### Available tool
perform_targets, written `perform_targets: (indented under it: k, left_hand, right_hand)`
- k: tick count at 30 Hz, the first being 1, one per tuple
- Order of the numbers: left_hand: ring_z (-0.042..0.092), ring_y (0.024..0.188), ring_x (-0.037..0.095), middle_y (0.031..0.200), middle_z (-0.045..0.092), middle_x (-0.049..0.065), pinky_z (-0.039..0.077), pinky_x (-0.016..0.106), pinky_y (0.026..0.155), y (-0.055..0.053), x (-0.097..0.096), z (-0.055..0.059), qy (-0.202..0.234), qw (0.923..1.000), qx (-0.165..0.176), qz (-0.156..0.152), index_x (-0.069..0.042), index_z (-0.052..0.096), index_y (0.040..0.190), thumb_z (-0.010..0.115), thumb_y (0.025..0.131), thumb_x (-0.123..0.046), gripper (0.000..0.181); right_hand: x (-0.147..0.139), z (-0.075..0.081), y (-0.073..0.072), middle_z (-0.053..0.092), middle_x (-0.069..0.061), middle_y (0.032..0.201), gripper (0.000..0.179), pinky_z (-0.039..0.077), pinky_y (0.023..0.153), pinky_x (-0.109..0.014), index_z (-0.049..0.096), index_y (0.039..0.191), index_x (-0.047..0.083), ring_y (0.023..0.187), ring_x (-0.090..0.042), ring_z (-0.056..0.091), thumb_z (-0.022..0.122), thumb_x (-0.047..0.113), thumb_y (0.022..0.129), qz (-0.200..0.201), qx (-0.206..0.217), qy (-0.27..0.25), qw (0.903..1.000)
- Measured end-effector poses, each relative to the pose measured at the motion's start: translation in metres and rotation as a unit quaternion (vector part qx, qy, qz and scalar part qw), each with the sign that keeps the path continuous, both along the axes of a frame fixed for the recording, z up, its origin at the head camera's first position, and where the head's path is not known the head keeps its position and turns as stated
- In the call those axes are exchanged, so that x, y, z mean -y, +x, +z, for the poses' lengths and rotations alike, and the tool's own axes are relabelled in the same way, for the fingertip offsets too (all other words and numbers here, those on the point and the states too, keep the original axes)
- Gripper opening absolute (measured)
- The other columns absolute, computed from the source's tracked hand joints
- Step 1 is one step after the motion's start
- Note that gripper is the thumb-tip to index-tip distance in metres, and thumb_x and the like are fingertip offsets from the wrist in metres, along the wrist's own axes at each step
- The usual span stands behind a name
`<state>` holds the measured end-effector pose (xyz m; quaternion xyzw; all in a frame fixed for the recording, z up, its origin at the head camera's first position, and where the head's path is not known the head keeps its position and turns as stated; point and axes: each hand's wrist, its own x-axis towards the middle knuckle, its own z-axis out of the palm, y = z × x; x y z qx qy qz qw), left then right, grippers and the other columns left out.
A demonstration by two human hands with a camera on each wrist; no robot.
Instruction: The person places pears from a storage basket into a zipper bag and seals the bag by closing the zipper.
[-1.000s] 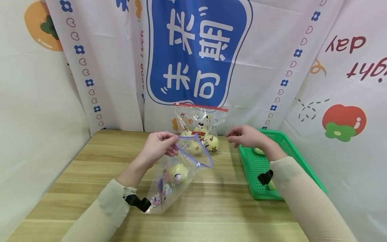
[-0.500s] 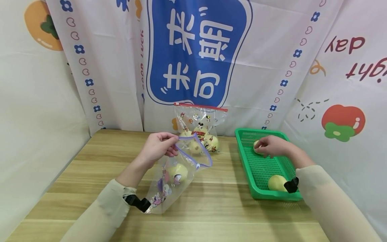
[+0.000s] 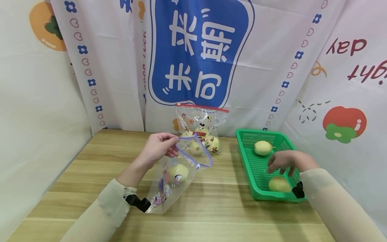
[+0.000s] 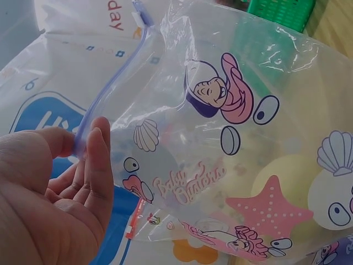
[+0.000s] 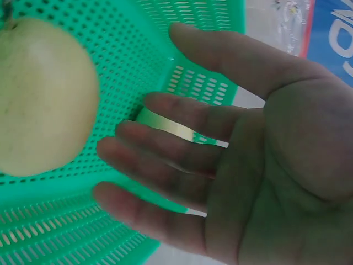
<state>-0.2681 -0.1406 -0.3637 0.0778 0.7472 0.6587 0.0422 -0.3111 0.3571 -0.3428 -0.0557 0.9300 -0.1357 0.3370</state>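
Observation:
My left hand [image 3: 160, 148] pinches the purple zip edge of a clear zip bag [image 3: 169, 188], thumb against fingers. The bag's mouth gapes to the right, and a pale yellow pear [image 3: 179, 172] lies inside; the left wrist view shows cartoon prints on the film [image 4: 220, 99]. Over the green basket [image 3: 246, 164] hangs my right hand [image 3: 284, 161], fingers spread and holding nothing. Two pears are in the basket: one farther back [image 3: 263, 148], and one nearer [image 3: 278, 184] just below my hand. In the right wrist view a pear [image 5: 47, 99] sits beyond the fingertips.
Behind the held bag, a second clear zip bag [image 3: 202, 117] with a red zip stands against the printed cloth [image 3: 199, 50], several pears inside it. Wooden tabletop [image 3: 217, 208] extends under everything. Cloth walls rise at the back and both sides.
My right hand has gone from beside the standing bag to the basket, first over the far pear, then nearer, toward the front pear. The left hand keeps its place on the bag.

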Motion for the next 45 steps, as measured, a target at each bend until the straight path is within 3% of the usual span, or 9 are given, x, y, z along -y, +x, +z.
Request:
perform_targets:
  k: [8, 18, 30, 38, 45]
  left_hand:
    - [0.075, 0.070, 0.013, 0.084, 0.076, 0.004, 0.067, 0.026, 0.068, 0.001, 0.001, 0.002, -0.002, 1.0000, -0.003, -0.006, 0.011, 0.069, 0.132, 0.067, 0.110, -0.019, 0.037]
    - [0.075, 0.071, 0.014, 0.085, 0.076, 0.004, 0.067, 0.026, 0.068, 0.002, 0.003, 0.001, -0.002, 1.0000, 0.003, -0.005, 0.011, 0.068, 0.133, 0.066, 0.111, -0.019, 0.038]
    - [0.075, 0.071, 0.013, 0.085, 0.076, 0.005, 0.066, 0.025, 0.068, 0.001, 0.002, 0.000, -0.006, 1.0000, 0.000, -0.003, 0.011, 0.069, 0.132, 0.067, 0.110, -0.020, 0.037]
    - [0.076, 0.071, 0.015, 0.086, 0.076, 0.005, 0.067, 0.027, 0.068, 0.000, 0.000, 0.001, -0.011, 0.9999, 0.007, 0.001, 0.006, 0.072, 0.129, 0.066, 0.110, -0.020, 0.033]
    - [0.075, 0.070, 0.014, 0.084, 0.076, 0.004, 0.067, 0.027, 0.068, 0.000, -0.001, 0.001, -0.005, 1.0000, 0.004, -0.003, 0.008, 0.071, 0.130, 0.066, 0.110, -0.018, 0.034]
  right_hand:
    - [-0.010, -0.009, 0.004, 0.070, -0.017, 0.133, 0.054, 0.066, 0.078, -0.053, 0.070, 0.140, 0.007, 0.106, -0.033, 0.071, 0.081, 0.039, 0.097, -0.038, 0.022, 0.023, 0.9988]
    - [-0.012, -0.008, 0.006, 0.076, -0.011, 0.122, 0.057, 0.066, 0.091, -0.049, 0.065, 0.148, 0.002, 0.089, -0.029, 0.081, 0.080, 0.027, 0.100, -0.006, 0.065, 0.048, 0.9967]
    - [-0.015, -0.013, 0.011, 0.073, -0.013, 0.121, 0.058, 0.068, 0.077, -0.036, 0.066, 0.149, 0.005, 0.076, -0.022, 0.077, 0.083, 0.023, 0.097, -0.045, 0.081, 0.026, 0.9954]
    - [-0.020, -0.018, 0.012, 0.073, -0.012, 0.114, 0.062, 0.068, 0.076, -0.038, 0.062, 0.149, 0.005, 0.082, -0.026, 0.078, 0.084, 0.032, 0.097, -0.036, 0.064, 0.023, 0.9970]
    - [-0.024, -0.018, 0.006, 0.070, -0.017, 0.120, 0.071, 0.069, 0.076, -0.043, 0.055, 0.149, -0.010, 0.084, -0.029, 0.078, 0.081, 0.035, 0.101, -0.020, 0.044, 0.015, 0.9987]
